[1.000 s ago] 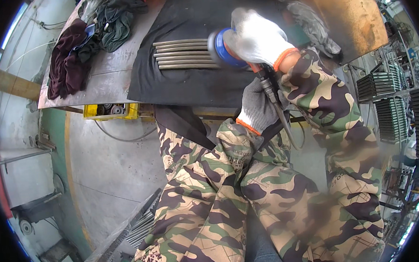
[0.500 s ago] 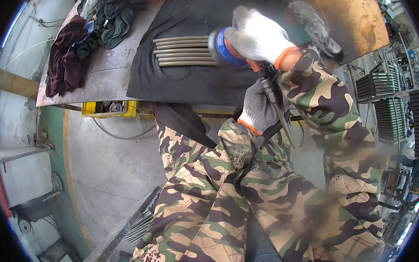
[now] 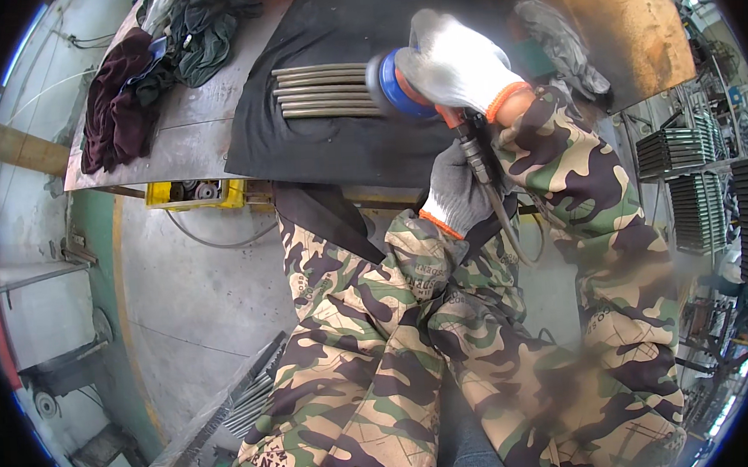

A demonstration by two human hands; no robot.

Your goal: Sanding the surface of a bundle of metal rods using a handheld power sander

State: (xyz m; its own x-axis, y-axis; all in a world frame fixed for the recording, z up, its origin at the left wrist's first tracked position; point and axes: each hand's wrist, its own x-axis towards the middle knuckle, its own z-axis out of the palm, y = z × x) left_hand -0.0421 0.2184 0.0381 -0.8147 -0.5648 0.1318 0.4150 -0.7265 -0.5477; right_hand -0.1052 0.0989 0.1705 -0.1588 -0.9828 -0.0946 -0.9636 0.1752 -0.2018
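Observation:
My right hand, in a white work glove with an orange cuff, grips the head of an air sander from above. The sander's blue-rimmed round pad, blurred, stands tilted over the right ends of several thin metal rods. Those rods lie side by side on a black cloth. Nearer me, my left hand, in a grey and white glove, is closed at the sander's rear handle and hose fitting; its fingertips are partly hidden. From the fitting a hose curves down.
Dark rags lie on the metal table at far left, crumpled grey plastic at right beside a brown board. Below the table edge sits a yellow machine. A tray of rods stands lower left; racks stand right.
The sander has shifted slightly left along the rods, with my right hand on it. My left hand has moved a little left too. The rods look almost unmoved.

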